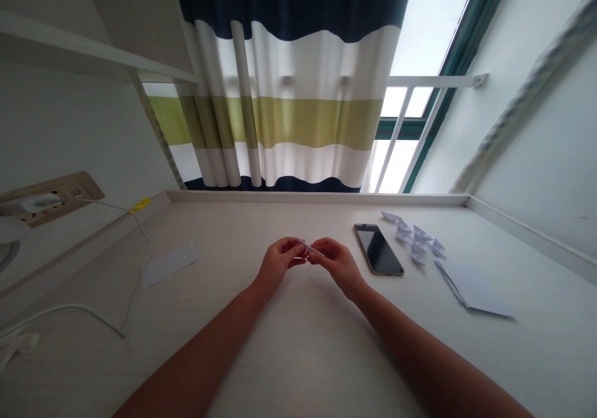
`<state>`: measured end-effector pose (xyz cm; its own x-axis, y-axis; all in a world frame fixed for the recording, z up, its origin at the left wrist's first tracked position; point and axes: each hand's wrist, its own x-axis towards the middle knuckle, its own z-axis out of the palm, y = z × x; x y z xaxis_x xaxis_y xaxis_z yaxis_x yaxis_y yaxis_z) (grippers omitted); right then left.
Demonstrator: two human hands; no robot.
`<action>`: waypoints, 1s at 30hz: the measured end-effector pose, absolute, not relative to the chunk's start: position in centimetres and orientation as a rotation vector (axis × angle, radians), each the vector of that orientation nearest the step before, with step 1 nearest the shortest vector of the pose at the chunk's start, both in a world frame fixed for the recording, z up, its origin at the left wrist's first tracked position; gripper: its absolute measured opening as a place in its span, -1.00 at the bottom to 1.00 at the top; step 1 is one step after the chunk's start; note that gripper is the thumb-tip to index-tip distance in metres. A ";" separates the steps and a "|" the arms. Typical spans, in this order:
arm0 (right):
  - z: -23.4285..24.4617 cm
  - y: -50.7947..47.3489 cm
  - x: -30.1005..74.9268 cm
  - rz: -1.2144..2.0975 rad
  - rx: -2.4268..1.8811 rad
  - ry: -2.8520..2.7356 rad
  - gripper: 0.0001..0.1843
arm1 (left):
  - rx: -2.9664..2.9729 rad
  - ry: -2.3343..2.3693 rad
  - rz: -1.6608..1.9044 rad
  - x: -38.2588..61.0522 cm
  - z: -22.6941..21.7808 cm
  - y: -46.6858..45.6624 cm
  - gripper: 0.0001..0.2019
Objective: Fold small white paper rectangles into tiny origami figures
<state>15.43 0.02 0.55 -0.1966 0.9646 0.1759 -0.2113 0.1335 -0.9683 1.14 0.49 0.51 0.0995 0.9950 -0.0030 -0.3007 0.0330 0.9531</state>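
Observation:
A small folded piece of white paper [311, 247] is held between both hands above the middle of the desk, seen nearly edge-on. My left hand [282, 260] pinches its left end between thumb and fingers. At its right end, my right hand [336, 262] grips it the same way, the fingertips of both hands close together. To the right of my right hand lies a smartphone [379, 250] with a dark screen. Beyond the phone sits a cluster of several small folded paper boats [416, 237]. The fingers hide much of the held paper.
A stack of white paper sheets [476, 288] lies at the right. On the left are a single paper slip [170, 265] and a white cable [140, 281] running from a wall socket [74, 189]. A raised rim [317, 198] edges the desk before the curtain [317, 119].

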 end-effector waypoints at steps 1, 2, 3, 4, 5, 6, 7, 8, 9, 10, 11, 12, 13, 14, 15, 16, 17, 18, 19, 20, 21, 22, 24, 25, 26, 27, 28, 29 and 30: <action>0.6 0.0 15.4 1.341 -0.835 -1.286 -0.79 | 1.012 0.922 1.256 1.1 0.5 0.5 -0.78; 0.7 -0.1 15.4 1.352 -0.835 -1.286 -0.80 | 1.014 0.923 1.257 1.1 0.5 0.5 -0.78; 0.7 -0.1 15.4 1.365 -0.836 -1.280 -0.81 | 1.018 0.925 1.257 1.1 0.5 0.6 -0.78; 0.8 -0.1 15.5 1.380 -0.837 -1.268 -0.81 | 1.024 0.927 1.254 1.1 0.5 0.5 -0.78; 0.7 -0.1 15.5 1.393 -0.838 -1.254 -0.80 | 1.032 0.929 1.249 1.1 0.5 0.5 -0.78; 0.7 -0.1 15.5 1.406 -0.836 -1.239 -0.80 | 1.040 0.928 1.242 1.1 0.5 0.5 -0.78; 0.6 0.0 15.5 1.420 -0.829 -1.228 -0.81 | 1.048 0.926 1.236 1.1 0.5 0.5 -0.77; 0.5 0.0 15.5 1.437 -0.817 -1.222 -0.82 | 1.055 0.924 1.230 1.2 0.5 0.4 -0.77; 0.4 0.0 15.6 1.456 -0.806 -1.219 -0.83 | 1.063 0.921 1.226 1.2 0.5 0.4 -0.76; 0.3 0.1 15.6 1.476 -0.796 -1.217 -0.84 | 1.070 0.919 1.224 1.2 0.5 0.4 -0.76; 0.2 0.1 15.6 1.495 -0.788 -1.215 -0.84 | 1.075 0.920 1.224 1.3 0.5 0.4 -0.75; 0.2 0.1 15.7 1.508 -0.788 -1.213 -0.84 | 1.077 0.923 1.225 1.3 0.5 0.4 -0.75; 0.2 0.1 15.7 1.515 -0.794 -1.210 -0.84 | 1.078 0.927 1.225 1.3 0.5 0.4 -0.74; 0.2 0.1 15.7 1.516 -0.808 -1.206 -0.83 | 1.079 0.930 1.224 1.3 0.5 0.4 -0.74; 0.2 0.1 15.7 1.512 -0.824 -1.202 -0.83 | 1.079 0.934 1.223 1.3 0.5 0.4 -0.73; 0.2 0.1 15.7 1.507 -0.840 -1.197 -0.82 | 1.079 0.938 1.222 1.3 0.4 0.4 -0.73; 0.2 0.1 15.7 1.503 -0.854 -1.193 -0.82 | 1.082 0.940 1.221 1.3 0.4 0.4 -0.72; 0.3 0.1 15.7 1.499 -0.865 -1.191 -0.82 | 1.085 0.943 1.220 1.3 0.4 0.4 -0.72; 0.3 0.1 15.7 1.498 -0.871 -1.192 -0.82 | 1.089 0.948 1.220 1.3 0.4 0.4 -0.73; 0.3 0.1 15.7 1.498 -0.874 -1.196 -0.82 | 1.092 0.953 1.220 1.3 0.5 0.4 -0.73; 0.4 0.1 15.7 1.498 -0.877 -1.202 -0.82 | 1.094 0.957 1.221 1.4 0.5 0.4 -0.73; 0.4 0.1 15.7 1.495 -0.882 -1.208 -0.82 | 1.095 0.962 1.222 1.4 0.5 0.4 -0.73; 0.4 0.1 15.7 1.482 -0.898 -1.223 -0.83 | 1.094 0.972 1.223 1.4 0.6 0.3 -0.74; 0.4 0.2 15.7 1.473 -0.908 -1.230 -0.83 | 1.094 0.975 1.223 1.4 0.6 0.3 -0.74; 0.4 0.2 15.7 1.465 -0.915 -1.235 -0.83 | 1.093 0.976 1.221 1.4 0.6 0.2 -0.74; 0.3 0.3 15.8 1.462 -0.918 -1.239 -0.83 | 1.092 0.977 1.220 1.4 0.6 0.2 -0.74; 0.3 0.3 15.8 1.462 -0.915 -1.241 -0.83 | 1.091 0.976 1.218 1.4 0.6 0.2 -0.74; 0.3 0.3 15.8 1.465 -0.909 -1.240 -0.83 | 1.089 0.971 1.217 1.4 0.6 0.2 -0.74; 0.2 0.3 15.8 1.474 -0.900 -1.237 -0.83 | 1.086 0.962 1.216 1.4 0.6 0.3 -0.74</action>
